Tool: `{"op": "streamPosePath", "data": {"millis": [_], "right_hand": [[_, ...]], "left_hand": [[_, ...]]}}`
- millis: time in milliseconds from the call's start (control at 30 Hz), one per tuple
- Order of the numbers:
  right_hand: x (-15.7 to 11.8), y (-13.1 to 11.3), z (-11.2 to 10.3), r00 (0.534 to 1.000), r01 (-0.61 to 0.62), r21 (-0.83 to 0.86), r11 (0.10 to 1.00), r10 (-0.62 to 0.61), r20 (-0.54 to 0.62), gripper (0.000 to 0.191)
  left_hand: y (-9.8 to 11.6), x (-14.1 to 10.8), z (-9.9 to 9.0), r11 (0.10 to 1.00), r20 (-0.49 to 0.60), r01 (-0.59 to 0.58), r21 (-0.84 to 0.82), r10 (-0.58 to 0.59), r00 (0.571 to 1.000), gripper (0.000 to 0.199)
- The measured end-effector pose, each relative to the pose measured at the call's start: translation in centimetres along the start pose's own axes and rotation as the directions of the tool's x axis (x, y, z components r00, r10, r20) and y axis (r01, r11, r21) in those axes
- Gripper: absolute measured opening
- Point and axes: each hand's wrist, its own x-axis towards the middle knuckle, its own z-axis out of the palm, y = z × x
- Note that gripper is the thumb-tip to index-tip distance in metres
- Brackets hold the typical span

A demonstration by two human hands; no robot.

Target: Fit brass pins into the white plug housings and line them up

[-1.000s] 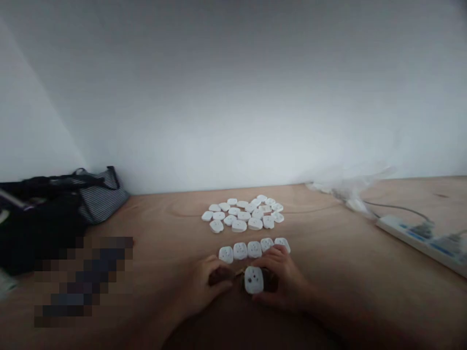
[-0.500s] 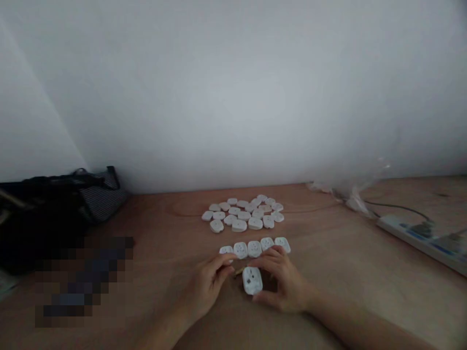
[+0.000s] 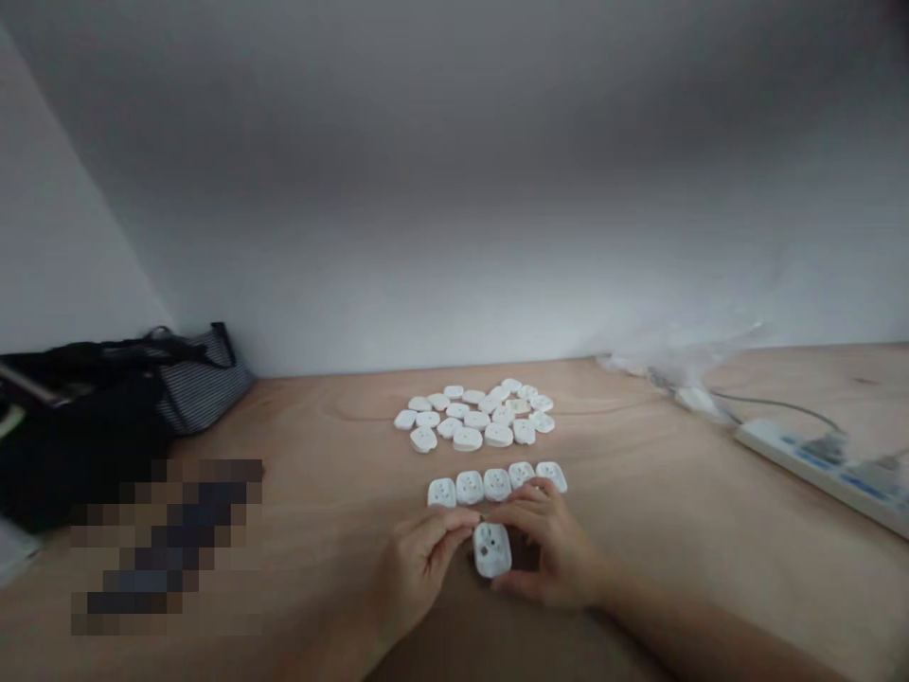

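A rounded white plastic piece (image 3: 492, 550) with small dark holes is held by my right hand (image 3: 550, 549), thumb at its lower edge and fingers at its top. The fingertips of my left hand (image 3: 433, 559) are pinched together at the piece's upper left corner; whatever they may hold is too small to make out. Just beyond the hands, several similar white pieces (image 3: 469, 488) lie in a row, open side up. Farther back rests a loose cluster of white pieces (image 3: 467, 439).
On the left are a black bag (image 3: 85, 417) with a striped side and a pixelated dark object (image 3: 177, 540). A white power strip (image 3: 824, 469) with plugs and a cable lies at the right, near a clear plastic bag (image 3: 682, 365). A wall stands behind the wooden table (image 3: 319, 474).
My left hand has moved right, its fingertips now reaching the held piece's corner. The leftmost piece of the row is more fully visible. My right hand is almost unmoved.
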Motion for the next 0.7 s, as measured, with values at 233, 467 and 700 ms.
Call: {"op": "streamPosePath", "data": {"millis": [233,467,700], "right_hand": [[0.00,-0.15,0.16,1.000,-0.010,-0.008,1.000,0.010,-0.014,0.052],[0.08,-0.29,0.31,0.999,0.005,0.022,1.000,-0.004,-0.037,0.052],[0.09,-0.23,0.29,1.000,0.010,0.021,1.000,-0.009,-0.024,0.053]], "left_hand": [[0.70,0.03,0.67,0.995,-0.016,-0.063,-0.073,0.062,0.998,0.018],[0.20,-0.16,1.11,0.999,-0.041,-0.001,-0.047,-0.001,0.999,0.023],[-0.01,-0.04,0.96,1.000,-0.015,0.001,-0.010,-0.001,1.000,0.021]]}}
